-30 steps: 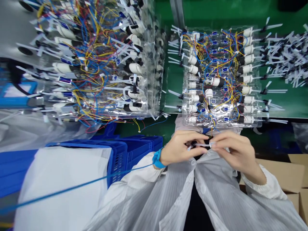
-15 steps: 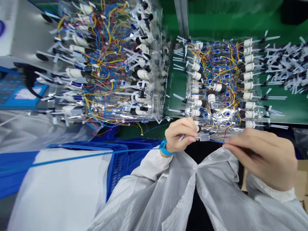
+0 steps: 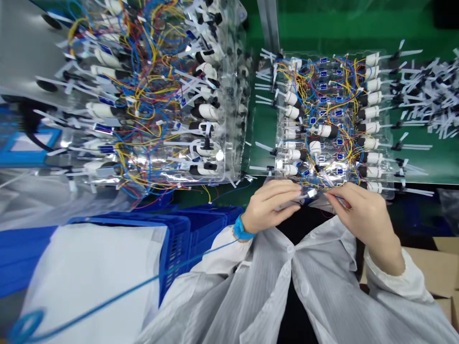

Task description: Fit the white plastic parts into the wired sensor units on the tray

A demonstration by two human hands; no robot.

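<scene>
My left hand (image 3: 274, 204) is closed at the front edge of the right-hand clear plastic tray (image 3: 389, 143), pinching a small wired part (image 3: 311, 193) with a silver-white rectangular piece that shows past the fingertips. My right hand (image 3: 362, 217) faces it from the other side, thumb and index finger pinched together just right of that piece. What sits in this pinch is too small to name. Behind both hands, the tray carries rows of white-and-black cylindrical parts (image 3: 373, 157) with blue, yellow and red wires (image 3: 353, 102). A blue wrist strap (image 3: 240, 228) circles my left wrist.
On the left stands a stack of clear trays (image 3: 229, 167) full of similar wired parts. A pile of white strips with black pieces (image 3: 430, 98) lies on the green table (image 3: 412, 165) at right. Blue crates (image 3: 179, 239) and cardboard boxes (image 3: 430, 267) are lower down.
My right hand has moved left and closer to my left hand. The silver-white piece has turned and shifted slightly up and right. The strap's blue cord now hangs lower.
</scene>
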